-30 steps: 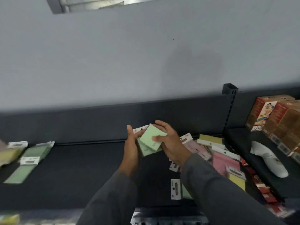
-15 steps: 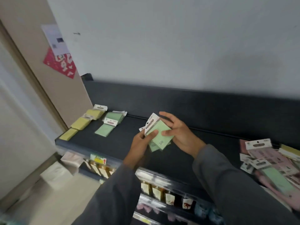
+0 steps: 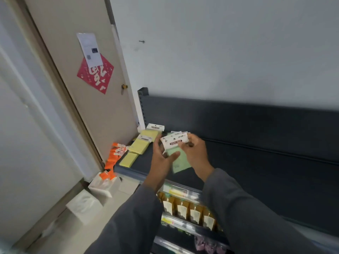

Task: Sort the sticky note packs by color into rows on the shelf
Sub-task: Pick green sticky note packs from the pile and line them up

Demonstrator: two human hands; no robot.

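Both hands hold green sticky note packs above the left part of the dark shelf. My left hand grips the packs from the left with its thumb on the green pad. My right hand pinches the white header card of the top pack. A row of yellow packs lies at the shelf's far left end. Behind my hands, white cards of green packs on the shelf peek out; the rest of that row is hidden.
A beige door with a red paper sign stands left of the shelf. Orange packets and white boxes lie on the floor beside the shelf end. A lower shelf holds bottles.
The view has swung left and my hands have carried the green packs left along the shelf, close to the yellow row. The mixed pile at the right has left the view.
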